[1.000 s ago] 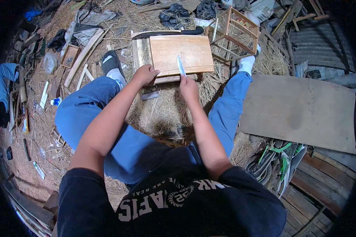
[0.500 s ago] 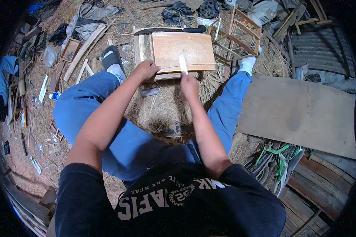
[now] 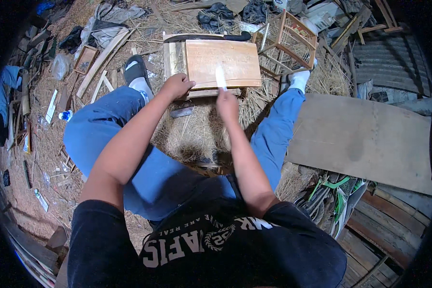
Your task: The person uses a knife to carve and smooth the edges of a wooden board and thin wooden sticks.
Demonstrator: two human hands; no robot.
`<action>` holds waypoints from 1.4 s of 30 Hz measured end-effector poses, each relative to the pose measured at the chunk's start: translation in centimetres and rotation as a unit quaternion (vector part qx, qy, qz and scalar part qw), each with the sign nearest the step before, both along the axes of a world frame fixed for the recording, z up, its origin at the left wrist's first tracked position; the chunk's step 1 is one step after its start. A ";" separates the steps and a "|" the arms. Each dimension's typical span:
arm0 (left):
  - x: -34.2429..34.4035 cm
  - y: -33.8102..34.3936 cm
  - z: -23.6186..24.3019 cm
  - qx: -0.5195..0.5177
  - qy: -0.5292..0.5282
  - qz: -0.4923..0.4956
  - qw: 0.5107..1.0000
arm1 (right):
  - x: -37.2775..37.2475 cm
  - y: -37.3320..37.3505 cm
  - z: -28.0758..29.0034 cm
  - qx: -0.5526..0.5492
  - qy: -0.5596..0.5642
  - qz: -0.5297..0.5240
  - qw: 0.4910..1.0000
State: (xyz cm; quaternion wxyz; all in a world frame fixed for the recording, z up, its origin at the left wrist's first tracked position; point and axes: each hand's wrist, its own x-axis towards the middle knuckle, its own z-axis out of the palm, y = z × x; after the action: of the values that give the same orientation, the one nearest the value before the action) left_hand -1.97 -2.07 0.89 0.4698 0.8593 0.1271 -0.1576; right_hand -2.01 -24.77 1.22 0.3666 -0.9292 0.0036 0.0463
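Note:
A smooth light-brown wooden board [image 3: 242, 57] lies on a low wooden stand between my feet. Across its near part runs a thin, light strip [image 3: 247, 78], whose left end reaches my left hand [image 3: 177, 86]. That hand is closed, thumb and fingers pinched on the strip at the board's near left corner. My right hand [image 3: 227, 104] is wrapped round the handle of a knife [image 3: 220, 78] at the board's near edge. The knife's bright blade points away from me, over the board and across the strip. Most of the handle is hidden in my fist.
A long dark tool with a curved black handle [image 3: 237, 36] lies behind the board. Beyond my right foot stands a wooden frame [image 3: 295, 41] with thin bars. A flat brown sheet [image 3: 365, 139] lies to the right. Straw and wood scraps cover the ground.
My right hand and the knife have shifted slightly to the left along the strip. My left hand has stayed in place at the board's corner.

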 end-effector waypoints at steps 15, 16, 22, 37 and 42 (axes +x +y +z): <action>0.0 0.2 -0.8 -0.056 0.050 0.021 0.997 | -1.7 -0.1 2.4 -0.035 0.094 -0.017 0.995; 0.4 0.2 -0.8 -0.009 0.032 0.000 0.999 | -0.1 -2.7 1.4 -0.034 0.058 -0.029 0.997; 1.0 -0.2 2.1 0.165 0.032 -0.056 0.984 | 6.2 -16.0 1.6 -0.141 -0.004 -0.080 0.987; 3.1 -9.0 7.7 0.415 -0.138 -0.168 0.883 | 4.9 -13.7 -3.9 0.238 -0.028 -0.160 0.958; 3.1 -12.2 6.7 0.275 -0.341 -0.245 0.865 | 5.2 -12.8 -4.6 0.250 0.011 -0.160 0.955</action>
State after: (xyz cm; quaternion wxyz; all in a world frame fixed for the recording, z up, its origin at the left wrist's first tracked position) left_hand 1.13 -14.26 7.58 0.1744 0.9574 -0.2170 0.0766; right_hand 3.20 -37.56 -3.36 0.5897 -0.7946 0.1445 -0.0036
